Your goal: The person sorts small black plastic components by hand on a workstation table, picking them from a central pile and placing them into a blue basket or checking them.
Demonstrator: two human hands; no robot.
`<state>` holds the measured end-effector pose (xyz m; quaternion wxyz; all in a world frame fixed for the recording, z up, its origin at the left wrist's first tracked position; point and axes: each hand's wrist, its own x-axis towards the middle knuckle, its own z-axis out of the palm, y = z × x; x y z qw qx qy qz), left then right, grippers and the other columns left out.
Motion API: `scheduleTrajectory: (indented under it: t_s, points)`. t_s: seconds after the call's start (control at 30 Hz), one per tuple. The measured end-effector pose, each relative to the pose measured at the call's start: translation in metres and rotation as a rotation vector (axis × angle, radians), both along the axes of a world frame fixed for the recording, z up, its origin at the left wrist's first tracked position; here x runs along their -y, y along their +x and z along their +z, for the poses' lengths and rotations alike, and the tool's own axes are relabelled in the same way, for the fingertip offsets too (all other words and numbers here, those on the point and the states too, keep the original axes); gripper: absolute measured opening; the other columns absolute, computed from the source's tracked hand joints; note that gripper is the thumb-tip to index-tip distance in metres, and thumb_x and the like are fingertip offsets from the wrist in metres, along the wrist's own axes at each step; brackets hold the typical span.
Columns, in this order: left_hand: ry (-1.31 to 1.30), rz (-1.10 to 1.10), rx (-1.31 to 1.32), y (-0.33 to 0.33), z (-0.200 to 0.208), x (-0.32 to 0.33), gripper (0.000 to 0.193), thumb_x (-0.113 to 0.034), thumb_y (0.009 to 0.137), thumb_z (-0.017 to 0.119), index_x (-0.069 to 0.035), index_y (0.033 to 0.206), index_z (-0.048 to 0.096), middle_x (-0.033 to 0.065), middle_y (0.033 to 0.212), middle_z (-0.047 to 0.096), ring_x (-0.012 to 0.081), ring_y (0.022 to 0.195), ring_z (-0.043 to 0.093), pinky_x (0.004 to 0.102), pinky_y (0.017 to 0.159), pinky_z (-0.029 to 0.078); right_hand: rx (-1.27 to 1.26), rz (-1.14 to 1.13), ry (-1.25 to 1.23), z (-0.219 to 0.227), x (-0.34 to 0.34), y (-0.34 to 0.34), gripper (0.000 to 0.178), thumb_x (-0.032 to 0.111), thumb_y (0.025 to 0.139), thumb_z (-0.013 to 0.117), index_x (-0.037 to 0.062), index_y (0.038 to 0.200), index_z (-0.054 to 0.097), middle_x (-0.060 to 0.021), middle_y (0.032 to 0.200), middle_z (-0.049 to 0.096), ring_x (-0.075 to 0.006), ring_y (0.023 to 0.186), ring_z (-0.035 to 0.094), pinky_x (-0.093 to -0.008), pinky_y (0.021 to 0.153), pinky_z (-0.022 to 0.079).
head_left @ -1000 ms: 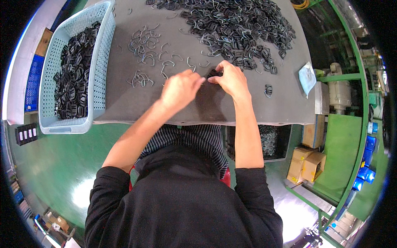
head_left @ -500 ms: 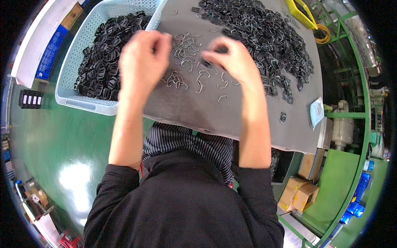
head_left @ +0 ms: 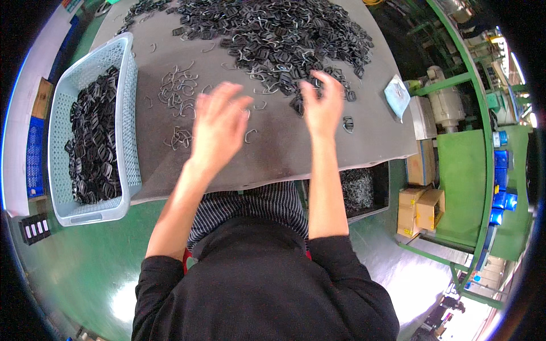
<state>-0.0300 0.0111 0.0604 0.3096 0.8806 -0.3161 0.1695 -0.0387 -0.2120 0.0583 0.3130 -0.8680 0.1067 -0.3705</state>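
My left hand [head_left: 219,128] hovers over the grey table, fingers spread and slightly blurred, with nothing seen in it. Beside it lie loose bent wire hooks [head_left: 179,91], some in a small cluster [head_left: 181,137] closer to the table's front. My right hand [head_left: 324,108] is at the near edge of a big pile of black plastic buckles [head_left: 273,40], many with wire pieces among them. Its thumb and fingers are apart, next to a few buckles [head_left: 297,104]; whether it touches them is hard to tell. One single buckle [head_left: 348,124] lies to its right.
A light blue plastic basket [head_left: 132,113] holding many black buckles stands at the table's left. A pale blue packet [head_left: 396,98] lies near the right table edge. Under the table is a dark crate [head_left: 382,187] of small pieces; cardboard boxes [head_left: 412,210] stand at right.
The view has turned toward the right. My left hand has left the basket's edge and its fingers have spread. My right hand has moved from the loose hooks to the buckle pile, fingers parted.
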Motion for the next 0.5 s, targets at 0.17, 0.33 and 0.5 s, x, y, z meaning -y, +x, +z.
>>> scheduleTrajectory:
  t_s: [0.17, 0.33, 0.5]
  points:
    - [0.246, -0.153, -0.033, 0.015, -0.058, 0.053, 0.044, -0.021, 0.087, 0.056, -0.015, 0.130, 0.046, 0.0094, 0.140, 0.038, 0.0279, 0.135, 0.028, 0.0513, 0.107, 0.025, -0.237, -0.412, -0.109, -0.078, 0.086, -0.056, 0.053, 0.032, 0.080, 0.067, 0.0033, 0.120, 0.049, -0.0181, 0.117, 0.051, -0.0338, 0.114, 0.044, -0.0476, 0.097, 0.032]
    - [0.300, 0.100, -0.029, 0.041, -0.081, 0.018, 0.042, -0.021, 0.090, 0.051, -0.008, 0.129, 0.045, 0.0108, 0.137, 0.041, 0.0288, 0.132, 0.033, 0.0496, 0.106, 0.027, -0.215, -0.045, -0.186, -0.076, 0.022, -0.007, 0.074, 0.047, 0.074, 0.069, 0.0028, 0.128, 0.042, -0.0223, 0.125, 0.045, -0.0391, 0.116, 0.041, -0.0541, 0.097, 0.029]
    - [0.037, 0.146, -0.115, 0.051, -0.070, -0.021, 0.039, -0.016, 0.090, 0.051, -0.004, 0.127, 0.046, 0.0157, 0.131, 0.046, 0.0329, 0.126, 0.040, 0.0454, 0.104, 0.031, -0.094, 0.066, -0.183, -0.083, -0.050, 0.037, 0.046, 0.011, 0.072, 0.070, 0.0139, 0.115, 0.053, -0.0117, 0.117, 0.052, -0.0315, 0.110, 0.048, -0.0446, 0.090, 0.038]
